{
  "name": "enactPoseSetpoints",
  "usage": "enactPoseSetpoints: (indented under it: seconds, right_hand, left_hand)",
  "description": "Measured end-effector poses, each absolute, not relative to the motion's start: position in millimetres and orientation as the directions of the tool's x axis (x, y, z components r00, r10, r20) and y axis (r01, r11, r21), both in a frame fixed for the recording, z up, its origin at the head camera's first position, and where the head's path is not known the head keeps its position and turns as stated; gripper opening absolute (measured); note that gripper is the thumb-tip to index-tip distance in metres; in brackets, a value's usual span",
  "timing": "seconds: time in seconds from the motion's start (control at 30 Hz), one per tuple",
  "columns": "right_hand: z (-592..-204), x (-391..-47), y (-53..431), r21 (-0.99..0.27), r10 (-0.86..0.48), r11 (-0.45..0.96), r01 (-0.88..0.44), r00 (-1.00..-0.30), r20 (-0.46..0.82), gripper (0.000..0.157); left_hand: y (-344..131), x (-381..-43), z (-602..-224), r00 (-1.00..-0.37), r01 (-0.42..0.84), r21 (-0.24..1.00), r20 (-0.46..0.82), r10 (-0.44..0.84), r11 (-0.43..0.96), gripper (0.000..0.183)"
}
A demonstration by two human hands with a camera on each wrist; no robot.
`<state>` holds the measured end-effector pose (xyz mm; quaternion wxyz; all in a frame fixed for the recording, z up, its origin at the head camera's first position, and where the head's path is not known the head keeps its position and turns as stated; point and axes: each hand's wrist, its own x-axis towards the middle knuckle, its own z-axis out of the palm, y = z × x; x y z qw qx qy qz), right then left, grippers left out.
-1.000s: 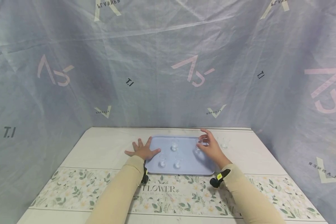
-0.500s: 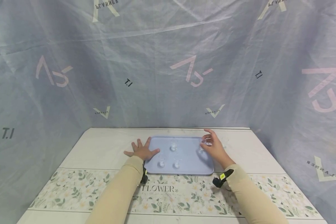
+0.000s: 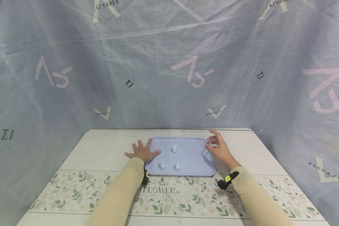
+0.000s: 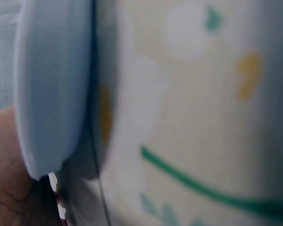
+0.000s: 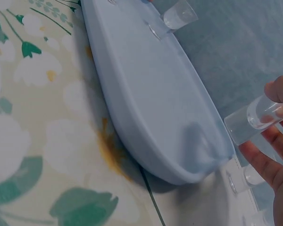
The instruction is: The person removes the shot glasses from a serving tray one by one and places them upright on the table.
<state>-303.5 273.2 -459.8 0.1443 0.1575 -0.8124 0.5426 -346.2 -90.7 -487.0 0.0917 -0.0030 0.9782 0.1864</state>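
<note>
My right hand (image 3: 219, 151) pinches a small clear shot glass (image 3: 206, 150) between thumb and fingers, at the back right part of the light blue tray (image 3: 199, 164). The right wrist view shows the thumb over the rim of this shot glass (image 5: 243, 123) and fingers along its side. Spread wide, my left hand (image 3: 144, 153) rests over the tray's left edge, thumb on the tray. Three more clear glasses stand upright on the tray: one at the back (image 3: 175, 148), a front left glass (image 3: 163, 164) and a front middle glass (image 3: 178, 165).
Beyond the tray's right end, another clear glass (image 5: 247, 179) appears in the right wrist view, hidden behind my hand in the head view. A flowered strip (image 3: 169, 201) crosses the white tabletop (image 3: 101, 150). Grey printed cloth (image 3: 158, 78) hangs behind and on both sides.
My right hand has moved right across the tray with the shot glass. A glass right of the tray has become hidden behind that hand. My left hand stays in place.
</note>
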Motion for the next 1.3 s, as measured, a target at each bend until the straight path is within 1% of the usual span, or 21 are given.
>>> enactPoseSetpoints:
  seconds: [0.33, 0.6, 0.8, 1.03, 1.3]
  right_hand:
    - [-465.0, -304.7, 284.7, -0.808, -0.097, 0.407, -0.425, -0.9, 0.424, 0.072]
    - [-491.6, -325.4, 304.9, -0.796, -0.053, 0.451, -0.404, -0.902, 0.428, 0.074]
    - [-492.9, -324.6, 310.6, -0.8, -0.044, 0.433, -0.416, -0.896, 0.442, 0.073]
    - [-488.7, -319.3, 312.4, -0.792, -0.033, 0.479, -0.378, -0.91, 0.414, 0.076]
    - [-492.9, -318.2, 316.0, -0.786, -0.023, 0.504, -0.359, -0.915, 0.404, 0.077]
  left_hand:
    - [-89.4, -340.3, -482.5, -0.985, -0.026, 0.355, -0.17, 0.037, 0.934, 0.091]
    - [-89.3, -341.6, -482.1, -0.984, -0.029, 0.357, -0.174, 0.036, 0.934, 0.092]
    - [-89.5, -343.4, -484.2, -0.983, -0.035, 0.355, -0.18, 0.032, 0.934, 0.093]
    - [-90.0, -342.7, -483.9, -0.985, -0.035, 0.368, -0.167, 0.029, 0.929, 0.092]
    - [-89.2, -342.6, -483.5, -0.985, -0.032, 0.371, -0.167, 0.033, 0.928, 0.092]
